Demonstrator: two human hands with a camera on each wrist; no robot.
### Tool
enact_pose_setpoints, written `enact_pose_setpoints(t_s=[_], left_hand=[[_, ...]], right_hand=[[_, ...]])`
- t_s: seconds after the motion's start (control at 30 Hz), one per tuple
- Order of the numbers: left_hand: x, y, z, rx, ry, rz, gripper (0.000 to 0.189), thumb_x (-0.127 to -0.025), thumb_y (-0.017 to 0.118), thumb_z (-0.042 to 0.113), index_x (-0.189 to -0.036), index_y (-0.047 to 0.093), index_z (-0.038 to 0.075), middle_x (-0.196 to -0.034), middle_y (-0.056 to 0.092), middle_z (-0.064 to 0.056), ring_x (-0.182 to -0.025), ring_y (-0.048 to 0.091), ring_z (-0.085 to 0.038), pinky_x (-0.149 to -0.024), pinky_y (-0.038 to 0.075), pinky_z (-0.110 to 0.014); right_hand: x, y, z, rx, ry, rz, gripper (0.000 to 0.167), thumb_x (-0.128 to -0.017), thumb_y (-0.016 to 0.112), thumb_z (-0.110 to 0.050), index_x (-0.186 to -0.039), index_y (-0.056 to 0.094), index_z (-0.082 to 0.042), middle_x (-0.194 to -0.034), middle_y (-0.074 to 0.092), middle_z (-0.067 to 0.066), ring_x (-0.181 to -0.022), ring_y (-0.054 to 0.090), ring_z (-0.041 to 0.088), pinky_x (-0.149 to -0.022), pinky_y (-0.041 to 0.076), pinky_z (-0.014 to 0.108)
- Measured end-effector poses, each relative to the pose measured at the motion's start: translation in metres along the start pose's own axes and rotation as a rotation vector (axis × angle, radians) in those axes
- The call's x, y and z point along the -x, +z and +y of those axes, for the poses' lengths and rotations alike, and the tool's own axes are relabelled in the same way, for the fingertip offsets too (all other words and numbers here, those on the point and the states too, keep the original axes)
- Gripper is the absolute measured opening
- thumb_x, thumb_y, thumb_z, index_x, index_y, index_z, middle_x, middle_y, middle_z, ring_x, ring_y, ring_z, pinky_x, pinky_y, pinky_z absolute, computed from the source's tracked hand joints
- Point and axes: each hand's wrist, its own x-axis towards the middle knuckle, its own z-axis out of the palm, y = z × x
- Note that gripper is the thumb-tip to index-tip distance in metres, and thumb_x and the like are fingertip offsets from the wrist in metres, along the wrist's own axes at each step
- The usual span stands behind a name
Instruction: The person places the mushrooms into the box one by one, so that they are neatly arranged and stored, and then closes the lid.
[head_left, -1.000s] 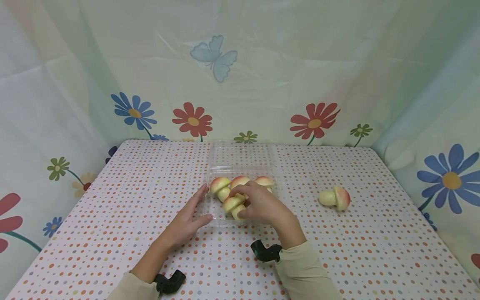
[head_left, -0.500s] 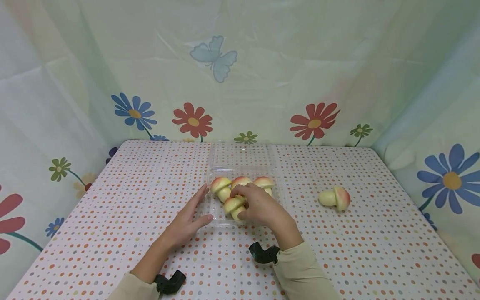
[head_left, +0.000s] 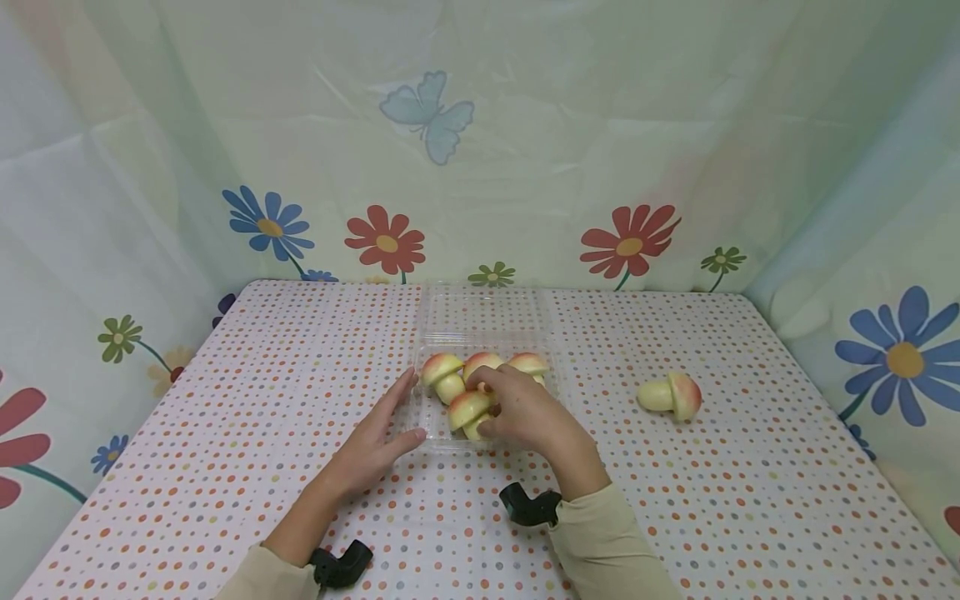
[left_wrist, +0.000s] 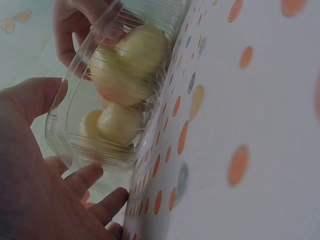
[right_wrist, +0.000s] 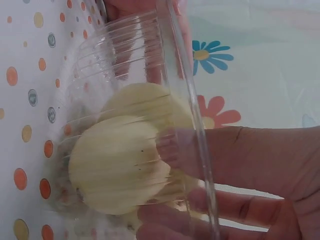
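A clear plastic clamshell box [head_left: 435,442] stands with its lid [head_left: 480,312] laid back. Inside, several pale yellow mushrooms with red-tinged caps lie in two rows; one back-row mushroom [head_left: 441,369] is at the left. My right hand [head_left: 536,417] reaches into the box and grips the front mushroom [head_left: 468,408] at its stem, thumb on the near side. In the right wrist view, the thumb [right_wrist: 200,152] meets that mushroom behind the clear wall. My left hand [head_left: 367,454] rests with extended fingers at the box's left side, its thumb [left_wrist: 47,97] by the rim in the left wrist view.
Another mushroom [head_left: 670,397] lies on its side on the dotted tablecloth [head_left: 750,475], right of the box. A flower-printed curtain [head_left: 525,167] encloses the back and sides of the table. Black wrist cameras sit below both hands.
The front mushroom has turned a little in my right hand, and more of its red cap shows. The right fingers have shifted slightly. My left hand stays in place.
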Motion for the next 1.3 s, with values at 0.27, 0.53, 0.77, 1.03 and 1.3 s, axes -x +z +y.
enact_pose_setpoints(t_s=[0.27,0.53,0.77,1.03,1.3], left_hand=[[0.0,0.0,0.001,-0.003,-0.008,-0.004,0.085,-0.099,0.061,0.033,-0.168,0.011,0.026,-0.173,0.023,-0.003,-0.159,0.024,-0.033,-0.126,0.018,-0.064],[0.0,-0.001,0.002,0.005,-0.009,-0.005,0.085,-0.1,0.062,0.033,-0.168,0.011,0.026,-0.173,0.023,-0.003,-0.159,0.024,-0.033,-0.126,0.018,-0.064],[0.001,-0.001,0.001,0.012,-0.006,-0.006,0.085,-0.1,0.062,0.032,-0.168,0.011,0.027,-0.173,0.022,-0.003,-0.159,0.024,-0.033,-0.126,0.019,-0.064],[0.001,0.0,0.001,0.003,-0.008,-0.004,0.084,-0.1,0.062,0.028,-0.168,0.012,0.024,-0.173,0.023,-0.005,-0.158,0.025,-0.035,-0.126,0.019,-0.064],[0.001,0.0,0.001,0.007,0.0,-0.006,0.084,-0.101,0.061,0.031,-0.168,0.011,0.026,-0.173,0.023,-0.004,-0.158,0.025,-0.035,-0.125,0.02,-0.065]], right_hand=[[0.003,-0.004,0.0,-0.01,-0.014,-0.005,0.044,-0.083,0.081,-0.007,-0.125,0.067,-0.013,-0.111,0.063,0.01,-0.087,0.06,0.02,-0.078,0.053,0.039],[0.004,-0.008,-0.001,-0.029,-0.024,0.026,0.044,-0.084,0.081,-0.008,-0.125,0.069,-0.014,-0.112,0.064,0.01,-0.085,0.058,0.019,-0.073,0.051,0.034],[0.008,-0.014,-0.003,-0.055,-0.025,0.092,0.053,-0.088,0.081,-0.015,-0.138,0.063,-0.017,-0.128,0.063,0.014,-0.098,0.065,0.028,-0.082,0.056,0.042],[0.012,-0.019,-0.002,-0.051,-0.019,0.114,0.054,-0.091,0.08,-0.019,-0.141,0.062,-0.017,-0.138,0.06,0.015,-0.116,0.063,0.034,-0.094,0.055,0.052],[0.017,-0.03,0.002,-0.052,0.008,0.189,0.061,-0.092,0.08,-0.02,-0.148,0.056,-0.017,-0.139,0.057,0.014,-0.114,0.063,0.034,-0.094,0.055,0.053]])
